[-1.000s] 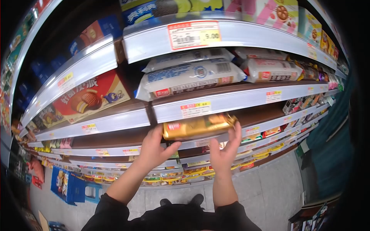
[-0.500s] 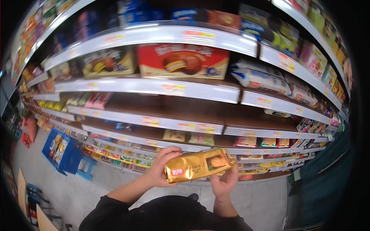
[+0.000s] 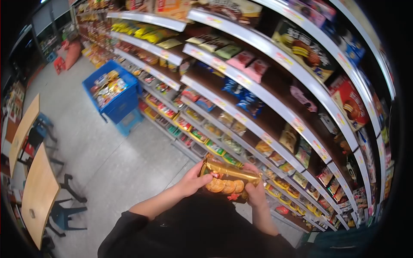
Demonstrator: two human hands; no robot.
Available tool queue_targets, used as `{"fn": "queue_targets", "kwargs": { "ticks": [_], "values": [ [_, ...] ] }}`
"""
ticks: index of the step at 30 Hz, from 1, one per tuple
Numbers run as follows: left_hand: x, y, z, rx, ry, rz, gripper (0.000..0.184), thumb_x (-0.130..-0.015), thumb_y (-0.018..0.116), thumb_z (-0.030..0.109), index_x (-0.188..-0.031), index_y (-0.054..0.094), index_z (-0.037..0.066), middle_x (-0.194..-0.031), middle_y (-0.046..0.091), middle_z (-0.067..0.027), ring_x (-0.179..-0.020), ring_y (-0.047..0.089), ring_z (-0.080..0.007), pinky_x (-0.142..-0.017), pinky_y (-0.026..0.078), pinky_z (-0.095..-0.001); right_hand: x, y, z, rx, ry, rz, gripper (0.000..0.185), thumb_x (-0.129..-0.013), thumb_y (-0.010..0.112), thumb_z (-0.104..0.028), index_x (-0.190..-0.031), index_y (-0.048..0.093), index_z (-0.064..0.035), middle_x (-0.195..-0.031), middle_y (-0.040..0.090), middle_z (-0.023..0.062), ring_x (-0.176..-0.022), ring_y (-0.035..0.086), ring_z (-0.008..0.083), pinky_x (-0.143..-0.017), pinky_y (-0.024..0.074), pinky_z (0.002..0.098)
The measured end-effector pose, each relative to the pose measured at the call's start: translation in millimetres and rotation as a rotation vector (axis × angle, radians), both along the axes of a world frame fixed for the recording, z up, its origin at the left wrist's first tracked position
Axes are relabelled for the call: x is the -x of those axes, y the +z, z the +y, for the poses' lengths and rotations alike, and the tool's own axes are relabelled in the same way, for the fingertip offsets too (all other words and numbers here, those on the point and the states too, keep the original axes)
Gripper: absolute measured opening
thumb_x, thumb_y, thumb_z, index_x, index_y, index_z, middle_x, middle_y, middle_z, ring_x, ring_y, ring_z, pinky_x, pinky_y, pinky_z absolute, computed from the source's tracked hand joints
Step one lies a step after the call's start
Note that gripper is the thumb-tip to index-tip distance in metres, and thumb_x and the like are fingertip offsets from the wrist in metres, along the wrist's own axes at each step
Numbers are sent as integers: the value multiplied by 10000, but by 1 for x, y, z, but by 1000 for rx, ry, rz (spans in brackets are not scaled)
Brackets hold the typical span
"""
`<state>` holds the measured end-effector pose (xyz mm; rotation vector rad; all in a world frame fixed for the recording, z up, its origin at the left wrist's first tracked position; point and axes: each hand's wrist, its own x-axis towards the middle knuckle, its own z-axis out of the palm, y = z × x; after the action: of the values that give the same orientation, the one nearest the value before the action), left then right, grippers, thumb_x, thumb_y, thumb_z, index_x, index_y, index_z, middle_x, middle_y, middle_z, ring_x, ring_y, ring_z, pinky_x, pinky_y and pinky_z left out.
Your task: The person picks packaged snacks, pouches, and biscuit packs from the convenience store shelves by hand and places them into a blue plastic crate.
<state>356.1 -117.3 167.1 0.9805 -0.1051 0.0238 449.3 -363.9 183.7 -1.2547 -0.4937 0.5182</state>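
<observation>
A gold packet [image 3: 226, 185] with round biscuits pictured on its face is held low in front of my body. My left hand [image 3: 193, 179] grips its left end, thumb on the front. At the right end my right hand [image 3: 254, 189] holds it, fingers behind and thumb at the face. Beyond the packet, shelves [image 3: 245, 81] carry bags and boxes of snacks, among them a red box [image 3: 349, 103] at the right and pink packets [image 3: 248, 64] higher up.
A blue bin [image 3: 112, 101] full of packets stands on a blue stool [image 3: 129, 123] at the left of the shelves. Two wooden tables [image 3: 41, 193] and a dark stool [image 3: 69, 215] are at the far left. A red sack [image 3: 72, 55] lies further back.
The view has swung left, bringing the bin and tables further in. The packet was turned, so another face shows, and both hands now grip its ends lower down.
</observation>
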Motion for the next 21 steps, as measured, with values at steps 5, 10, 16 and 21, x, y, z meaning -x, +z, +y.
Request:
{"fn": "queue_targets", "kwargs": {
  "ticks": [5,10,16,21],
  "values": [
    [33,-13,50,159,135,97,633,-955,633,343,-1429,376,12,-1360,529,-131,-1262,522,-225,-1067,427,-397,10,5,88,-13,18,124,700,-891,728,-349,-1390,378,-6,-1255,577,164,-1157,599,260,-984,507,397],
    [43,-39,77,360,207,197,585,-1004,551,270,-1482,294,51,-1416,466,-116,-1303,470,-209,-1092,399,-388,10,11,152,-37,55,271,684,-921,666,-365,-1418,367,-2,-1267,569,184,-1165,596,283,-993,504,414],
    [32,-60,132,370,342,283,586,-1002,544,331,-1466,312,57,-1425,458,-133,-1321,464,-237,-1101,395,-406,-33,-39,225,-72,199,433,626,-959,591,-352,-1436,367,-13,-1284,564,183,-1183,583,292,-1010,487,426],
    [12,-57,208,255,528,422,529,-1018,528,318,-1440,355,50,-1399,493,-131,-1296,491,-221,-1082,419,-395,-81,-70,314,138,335,543,471,-1009,510,-254,-1401,403,-16,-1260,567,176,-1150,590,277,-989,494,418]
  ]
}}
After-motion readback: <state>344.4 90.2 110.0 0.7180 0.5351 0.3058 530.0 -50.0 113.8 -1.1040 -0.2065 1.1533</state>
